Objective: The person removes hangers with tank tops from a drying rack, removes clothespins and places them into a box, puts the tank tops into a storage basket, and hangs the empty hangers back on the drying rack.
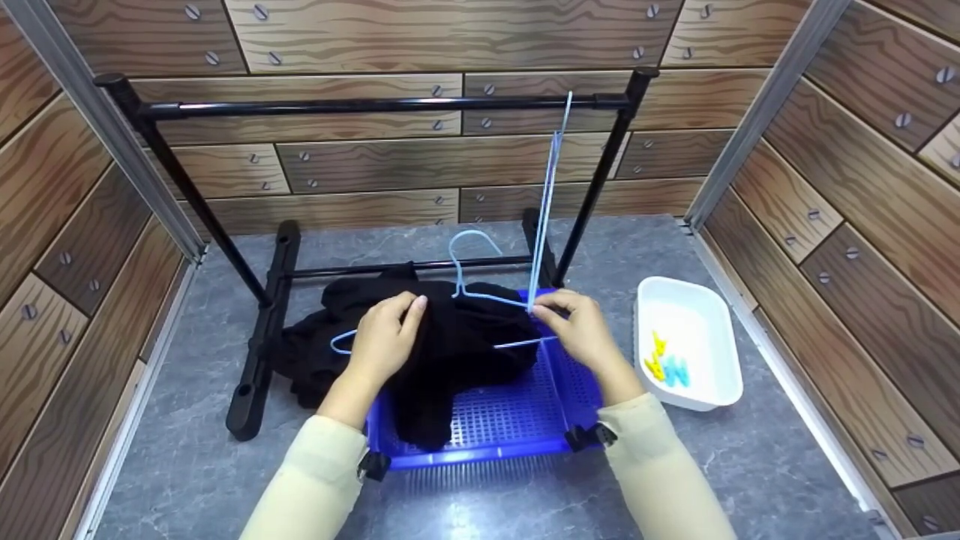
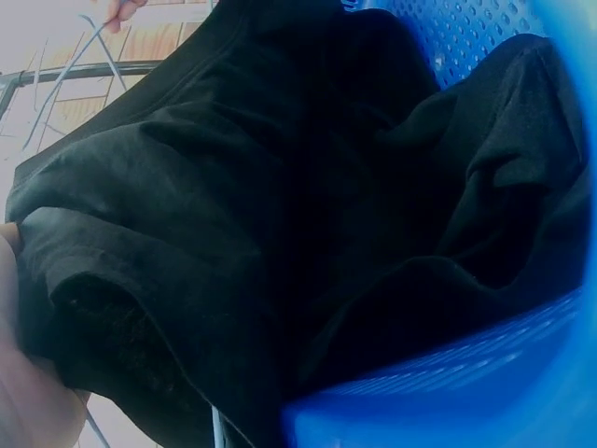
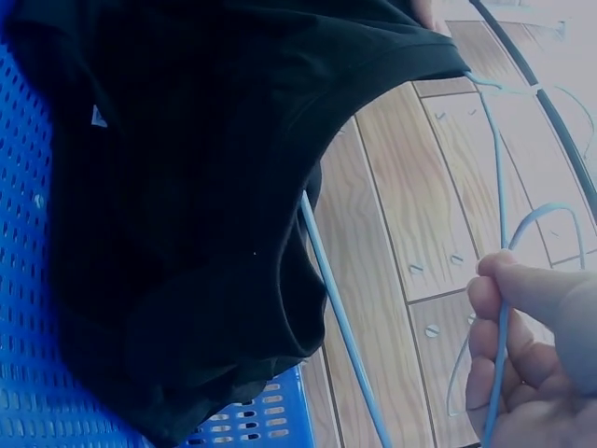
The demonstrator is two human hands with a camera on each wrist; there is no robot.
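Observation:
A black garment (image 1: 465,337), apparently a shirt, lies bunched over a blue perforated basket (image 1: 517,450). My left hand (image 1: 386,334) grips its cloth, thumb and fingers together; in the left wrist view only part of that hand shows at the edge. A light-blue hanger (image 1: 472,294) runs through the garment, its hook upright behind it and one end looping out past my left hand. My right hand (image 1: 574,322) pinches the hanger's right arm between thumb and fingers, outside the garment's opening, as the right wrist view confirms. Cloth hides the hanger's middle.
Behind stands a black rack (image 1: 390,106). More light-blue hangers (image 1: 551,195) hang edge-on at its right end, reaching down close to my right hand. At right, a white tub (image 1: 690,315) on the grey floor holds yellow and blue clips (image 1: 675,371). Wood-patterned walls enclose three sides.

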